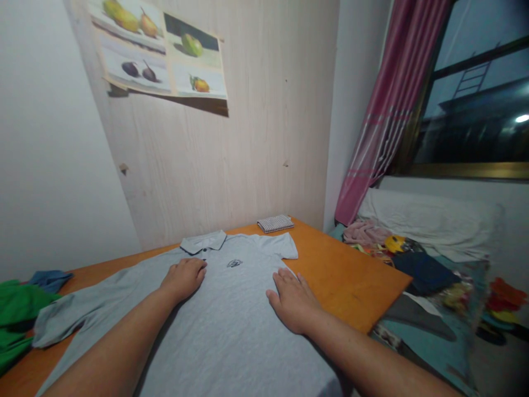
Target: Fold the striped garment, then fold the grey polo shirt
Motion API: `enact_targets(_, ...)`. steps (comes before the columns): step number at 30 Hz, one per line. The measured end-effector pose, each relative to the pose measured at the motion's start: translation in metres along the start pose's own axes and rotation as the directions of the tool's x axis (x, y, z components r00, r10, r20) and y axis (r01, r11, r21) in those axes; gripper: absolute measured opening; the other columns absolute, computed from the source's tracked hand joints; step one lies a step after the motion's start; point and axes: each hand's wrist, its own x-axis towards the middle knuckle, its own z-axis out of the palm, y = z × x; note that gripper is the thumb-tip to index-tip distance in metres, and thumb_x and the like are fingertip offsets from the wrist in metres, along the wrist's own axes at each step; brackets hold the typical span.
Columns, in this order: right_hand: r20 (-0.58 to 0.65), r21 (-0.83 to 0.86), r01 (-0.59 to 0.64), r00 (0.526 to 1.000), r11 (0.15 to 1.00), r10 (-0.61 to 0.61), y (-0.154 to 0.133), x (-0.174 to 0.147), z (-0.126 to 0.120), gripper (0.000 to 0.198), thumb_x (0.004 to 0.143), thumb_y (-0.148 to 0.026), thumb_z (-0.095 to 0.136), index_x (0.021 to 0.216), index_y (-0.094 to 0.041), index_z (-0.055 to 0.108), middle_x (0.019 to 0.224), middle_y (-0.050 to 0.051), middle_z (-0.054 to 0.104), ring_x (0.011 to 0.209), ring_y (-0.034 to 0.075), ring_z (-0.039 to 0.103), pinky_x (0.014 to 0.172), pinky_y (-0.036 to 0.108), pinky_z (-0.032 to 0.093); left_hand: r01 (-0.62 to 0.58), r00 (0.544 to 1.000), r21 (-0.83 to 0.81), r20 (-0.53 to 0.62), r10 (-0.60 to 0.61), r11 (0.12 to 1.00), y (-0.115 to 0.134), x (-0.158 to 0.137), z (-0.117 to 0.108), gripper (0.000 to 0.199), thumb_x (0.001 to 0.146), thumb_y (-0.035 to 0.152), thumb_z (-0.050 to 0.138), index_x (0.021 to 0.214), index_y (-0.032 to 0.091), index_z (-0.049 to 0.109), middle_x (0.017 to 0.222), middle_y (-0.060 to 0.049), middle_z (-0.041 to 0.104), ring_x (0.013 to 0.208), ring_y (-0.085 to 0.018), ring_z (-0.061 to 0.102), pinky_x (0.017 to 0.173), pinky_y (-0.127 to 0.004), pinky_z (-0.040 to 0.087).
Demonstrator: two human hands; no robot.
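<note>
An orange table [355, 270] is bordered on the right by a pink curtain [382, 110]. Across the table a grey polo shirt [235, 325] is spread, its lower part partly hidden by the forearms. Green cloth [25, 303] is bunched just beside one sleeve. The right hand [294, 300] is laid flat at the shirt's side, fingers slightly spread; the left hand [184, 279] is curled near the buttons, whether fabric is pinched cannot be told. Behind, a folded checkered cloth [275, 223] is seen.
</note>
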Motion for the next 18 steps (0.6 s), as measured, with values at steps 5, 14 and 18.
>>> enact_targets(5,-0.010,0.002,-0.009,1.000,1.000,0.009,0.000,0.000,0.001,0.071,0.101,-0.055,0.023,0.156,-0.013,0.035,0.164,0.014,0.026,0.154,0.027,0.017,0.123,0.049,0.005,-0.046,0.999,-0.023,0.003,0.046,0.999,-0.004,0.007,0.001,0.036,0.092,0.030,0.046,0.119,0.020,0.067,0.139,-0.014,0.060,0.132,-0.031,0.049,0.105,-0.044,0.040)
enact_targets(14,0.012,0.004,-0.008,1.000,1.000,0.008,0.001,0.001,0.001,0.072,0.101,-0.056,0.023,0.157,-0.011,0.033,0.165,0.015,0.025,0.153,0.028,0.017,0.123,0.049,0.004,0.019,0.996,-0.110,0.092,-0.009,0.994,-0.009,0.011,0.006,0.039,0.092,0.034,0.043,0.124,0.021,0.061,0.131,-0.013,0.066,0.122,-0.028,0.060,0.100,-0.043,0.046)
enact_targets(18,0.012,0.002,-0.002,1.000,1.000,0.002,0.001,0.002,0.001,0.073,0.101,-0.056,0.021,0.157,-0.011,0.033,0.165,0.015,0.025,0.154,0.028,0.016,0.123,0.049,0.004,0.049,0.994,-0.102,0.100,-0.039,0.994,-0.007,0.006,0.009,0.048,0.095,0.035,0.035,0.135,0.019,0.054,0.141,-0.014,0.060,0.129,-0.029,0.056,0.104,-0.046,0.044)
